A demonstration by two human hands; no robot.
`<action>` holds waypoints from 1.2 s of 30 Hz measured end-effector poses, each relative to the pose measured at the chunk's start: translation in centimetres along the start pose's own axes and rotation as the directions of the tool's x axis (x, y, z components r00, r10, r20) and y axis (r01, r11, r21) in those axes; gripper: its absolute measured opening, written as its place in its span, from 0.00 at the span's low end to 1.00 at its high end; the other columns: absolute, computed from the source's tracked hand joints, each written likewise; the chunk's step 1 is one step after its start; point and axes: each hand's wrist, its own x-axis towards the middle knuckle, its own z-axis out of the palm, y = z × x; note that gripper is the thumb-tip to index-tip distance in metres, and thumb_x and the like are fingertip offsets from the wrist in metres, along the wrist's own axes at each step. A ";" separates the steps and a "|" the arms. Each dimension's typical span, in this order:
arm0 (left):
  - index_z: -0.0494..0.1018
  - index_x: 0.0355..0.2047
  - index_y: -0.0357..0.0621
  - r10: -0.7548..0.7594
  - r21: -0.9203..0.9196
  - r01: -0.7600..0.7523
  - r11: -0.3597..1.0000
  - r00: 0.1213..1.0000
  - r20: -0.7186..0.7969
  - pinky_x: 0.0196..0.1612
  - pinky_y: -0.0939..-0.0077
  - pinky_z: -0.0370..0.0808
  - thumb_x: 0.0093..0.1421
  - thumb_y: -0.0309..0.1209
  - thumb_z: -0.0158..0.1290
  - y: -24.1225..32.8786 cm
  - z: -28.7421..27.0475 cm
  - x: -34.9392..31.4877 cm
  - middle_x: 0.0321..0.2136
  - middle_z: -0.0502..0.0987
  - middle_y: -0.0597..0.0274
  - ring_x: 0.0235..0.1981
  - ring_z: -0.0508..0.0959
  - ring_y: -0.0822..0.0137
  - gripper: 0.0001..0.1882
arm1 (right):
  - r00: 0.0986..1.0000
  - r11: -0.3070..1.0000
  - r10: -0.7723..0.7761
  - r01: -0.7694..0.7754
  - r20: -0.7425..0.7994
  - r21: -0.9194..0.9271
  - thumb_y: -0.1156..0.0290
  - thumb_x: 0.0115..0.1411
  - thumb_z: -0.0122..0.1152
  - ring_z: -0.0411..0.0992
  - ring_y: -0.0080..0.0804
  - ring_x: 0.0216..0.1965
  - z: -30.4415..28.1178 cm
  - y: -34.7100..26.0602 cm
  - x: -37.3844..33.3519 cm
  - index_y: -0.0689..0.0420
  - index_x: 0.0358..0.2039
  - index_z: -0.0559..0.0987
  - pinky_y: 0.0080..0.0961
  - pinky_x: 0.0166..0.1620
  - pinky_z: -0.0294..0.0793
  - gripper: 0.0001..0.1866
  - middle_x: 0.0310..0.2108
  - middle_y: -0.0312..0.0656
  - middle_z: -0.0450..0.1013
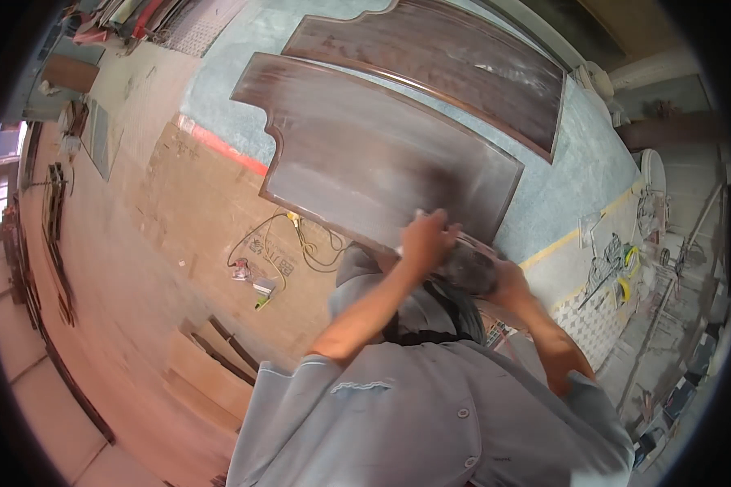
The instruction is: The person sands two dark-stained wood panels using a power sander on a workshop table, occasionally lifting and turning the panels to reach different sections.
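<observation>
A dark handheld power tool, by its look a sander (469,269), is at the near right edge of a brown wooden panel (365,138), its outline smeared by motion. My left hand (427,240) grips its front end, fingers curled over the top. Around the rear right end my right hand (508,284) is closed, its fingers partly hidden. The panel has a scalloped left end and a raised border; pale dust covers much of it, with a darker patch just beyond my hands. The tool's underside is out of sight.
A second dark brown panel (439,61) lies behind the first, both on a pale blue surface (581,178). Black and yellow cables (304,239) coil on the cardboard (195,219) at left. Wooden pieces (223,349) lean at lower left; clutter lines the right side.
</observation>
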 end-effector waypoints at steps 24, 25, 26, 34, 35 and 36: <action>0.77 0.19 0.33 0.043 -0.063 -0.051 0.997 0.991 -0.128 0.26 0.70 0.73 0.59 0.39 0.68 -24.3 -36.2 24.7 0.16 0.78 0.60 0.19 0.74 0.74 0.21 | 0.975 0.972 -0.113 0.148 -0.191 0.180 0.73 0.50 0.60 0.81 0.54 0.38 6.5 -32.1 33.4 0.72 0.63 0.70 0.48 0.42 0.79 0.38 0.33 0.55 0.81; 0.76 0.19 0.34 0.081 -0.005 -0.082 0.997 0.989 -0.127 0.26 0.71 0.73 0.59 0.39 0.68 -24.1 -36.6 24.9 0.16 0.79 0.60 0.19 0.74 0.74 0.22 | 0.978 0.975 -0.099 0.133 -0.186 0.180 0.73 0.50 0.59 0.81 0.54 0.38 6.6 -32.4 33.8 0.72 0.64 0.70 0.47 0.41 0.80 0.38 0.33 0.55 0.81; 0.76 0.19 0.34 0.072 0.088 -0.061 0.994 0.989 -0.128 0.26 0.71 0.73 0.59 0.39 0.68 -23.7 -36.6 25.3 0.16 0.79 0.60 0.19 0.74 0.74 0.22 | 0.971 0.972 -0.101 0.143 -0.217 0.188 0.73 0.50 0.59 0.81 0.54 0.38 6.6 -32.2 33.7 0.72 0.64 0.70 0.47 0.41 0.80 0.38 0.33 0.56 0.81; 0.78 0.20 0.38 0.169 0.055 -0.171 0.984 0.985 0.038 0.29 0.63 0.76 0.56 0.51 0.70 -12.5 -22.7 20.8 0.17 0.80 0.50 0.19 0.80 0.53 0.27 | 0.967 0.971 0.176 -0.140 -0.184 0.192 0.64 0.48 0.67 0.80 0.59 0.43 5.1 -19.8 21.5 0.59 0.71 0.65 0.50 0.49 0.79 0.48 0.40 0.58 0.80; 0.79 0.21 0.39 0.214 0.084 -0.219 0.972 0.975 0.062 0.31 0.61 0.77 0.55 0.52 0.70 -10.3 -20.5 19.8 0.18 0.80 0.49 0.21 0.80 0.49 0.27 | 0.965 0.960 0.218 -0.185 -0.145 0.210 0.63 0.47 0.68 0.80 0.58 0.45 4.3 -17.7 19.4 0.57 0.71 0.65 0.50 0.50 0.79 0.48 0.42 0.58 0.80; 0.80 0.21 0.40 0.230 0.105 -0.239 0.965 0.969 0.092 0.32 0.59 0.77 0.54 0.53 0.70 -8.0 -18.3 18.8 0.19 0.81 0.49 0.22 0.80 0.46 0.26 | 0.960 0.946 0.252 -0.218 -0.123 0.238 0.63 0.47 0.70 0.79 0.58 0.46 3.6 -15.5 17.0 0.54 0.72 0.65 0.49 0.50 0.79 0.49 0.45 0.58 0.80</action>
